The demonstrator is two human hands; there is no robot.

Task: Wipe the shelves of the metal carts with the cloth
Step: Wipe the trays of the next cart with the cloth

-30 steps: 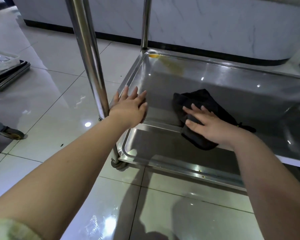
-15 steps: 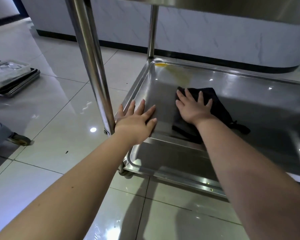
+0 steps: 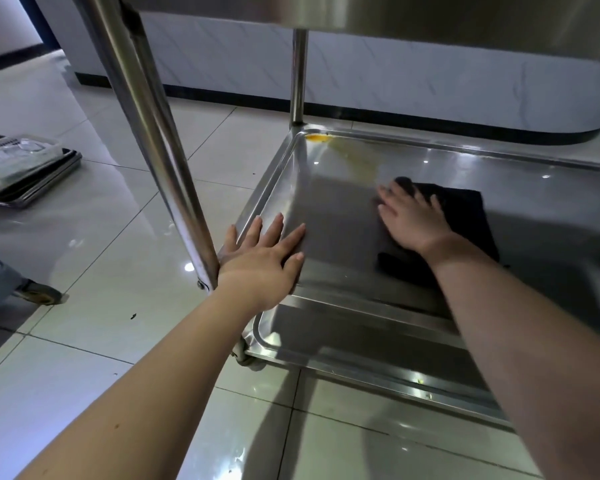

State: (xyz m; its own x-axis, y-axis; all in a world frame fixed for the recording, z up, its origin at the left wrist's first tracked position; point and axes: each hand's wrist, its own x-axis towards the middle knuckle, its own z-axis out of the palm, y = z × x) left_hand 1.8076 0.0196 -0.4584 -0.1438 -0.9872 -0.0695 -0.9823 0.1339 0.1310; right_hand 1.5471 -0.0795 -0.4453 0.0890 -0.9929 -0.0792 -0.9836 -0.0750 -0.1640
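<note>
R hand fingers flat, spread, pressing cloth onto shelf | L hand fingers straight, bracing rim by post | stain just beyond R fingertips | risk: unpinched cloth bunches, smears stain; cart rolls if brace slips

Stacked trays on tiled floor

This looks like a restaurant or canteen service area, a commercial food place rather than a home. Here is a stainless-steel cart with lipped, tray-like shelves stacked one above another, and a yellow smear in one shelf's far corner. Glossy pale floor tiles run up to a long curved counter with marble-look cladding and a black plinth. Off left, metal trays lie stacked on the floor with a clear plastic container on top.
</note>
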